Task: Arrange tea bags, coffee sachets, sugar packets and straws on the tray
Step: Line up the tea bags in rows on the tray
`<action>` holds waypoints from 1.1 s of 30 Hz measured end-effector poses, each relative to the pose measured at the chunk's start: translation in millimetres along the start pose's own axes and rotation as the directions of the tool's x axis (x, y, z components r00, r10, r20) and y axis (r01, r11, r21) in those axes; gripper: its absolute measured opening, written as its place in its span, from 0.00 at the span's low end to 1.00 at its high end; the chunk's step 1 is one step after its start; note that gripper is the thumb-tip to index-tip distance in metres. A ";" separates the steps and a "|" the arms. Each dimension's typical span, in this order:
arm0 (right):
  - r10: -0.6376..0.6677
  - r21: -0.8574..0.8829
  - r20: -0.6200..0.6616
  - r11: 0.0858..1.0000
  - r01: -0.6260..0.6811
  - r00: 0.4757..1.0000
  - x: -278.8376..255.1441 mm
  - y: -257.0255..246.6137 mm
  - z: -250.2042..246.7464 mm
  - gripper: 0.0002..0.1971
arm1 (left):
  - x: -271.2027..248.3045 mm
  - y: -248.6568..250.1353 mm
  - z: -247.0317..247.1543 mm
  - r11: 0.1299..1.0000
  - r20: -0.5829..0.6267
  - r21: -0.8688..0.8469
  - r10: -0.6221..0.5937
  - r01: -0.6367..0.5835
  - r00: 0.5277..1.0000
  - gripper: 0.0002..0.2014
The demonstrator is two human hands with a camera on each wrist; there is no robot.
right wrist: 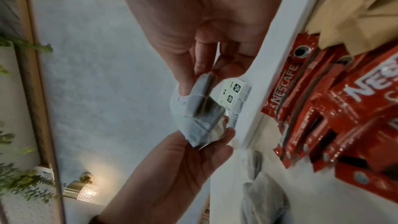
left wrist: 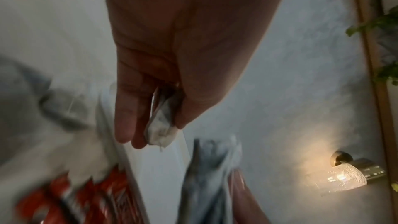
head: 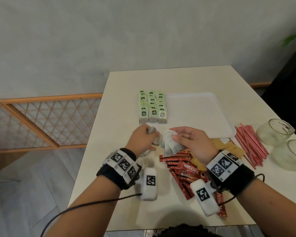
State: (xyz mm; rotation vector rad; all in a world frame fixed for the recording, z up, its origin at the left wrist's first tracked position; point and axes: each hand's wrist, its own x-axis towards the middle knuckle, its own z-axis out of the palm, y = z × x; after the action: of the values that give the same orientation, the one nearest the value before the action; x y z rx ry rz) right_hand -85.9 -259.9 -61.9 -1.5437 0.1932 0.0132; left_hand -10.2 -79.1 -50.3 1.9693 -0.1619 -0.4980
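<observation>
My left hand (head: 149,134) pinches a single grey tea bag (head: 152,130) between thumb and fingers; the left wrist view shows that tea bag (left wrist: 160,125) clearly. My right hand (head: 175,136), palm up, grips a bunch of tea bags (head: 170,145) by thumb and fingertips (right wrist: 185,89). The two hands are close together above the table. Green-tagged tea bags (head: 152,106) lie in three neat rows just left of the white tray (head: 200,113), whose surface is bare. Red coffee sachets (head: 183,170) are heaped under my right wrist. Brown sugar packets (head: 229,148) and red-striped straws (head: 249,144) lie to the right.
Two glass jars (head: 275,132) (head: 290,155) lie at the table's right edge beside the straws. A loose tea bag (head: 146,162) sits under my left wrist. The white table (head: 186,79) ends just left of the rows; a wooden lattice railing (head: 46,120) stands beyond.
</observation>
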 end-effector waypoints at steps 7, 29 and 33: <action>-0.059 -0.158 -0.088 0.986 0.045 0.994 11.4 3.0 -3.9 0.11 | -15.1 12.4 26.5 0.810 0.311 -0.508 -0.144 0.293 0.939 0.21; -0.105 -0.361 -0.282 0.933 -0.004 0.954 44.3 7.8 -22.6 0.07 | 5.9 3.4 33.6 0.977 -0.040 -0.211 0.004 -0.012 0.999 0.11; -0.123 -0.408 -0.261 0.913 0.006 0.957 43.2 2.7 -10.1 0.06 | 8.2 4.7 45.9 0.991 -0.068 -0.054 0.118 -0.121 0.991 0.10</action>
State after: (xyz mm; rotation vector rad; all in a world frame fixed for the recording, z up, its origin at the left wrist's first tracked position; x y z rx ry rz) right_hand -44.8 -274.7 -70.5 -1.9648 0.3838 -0.2360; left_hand -21.3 -122.3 -65.0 1.9034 -0.2207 -0.3565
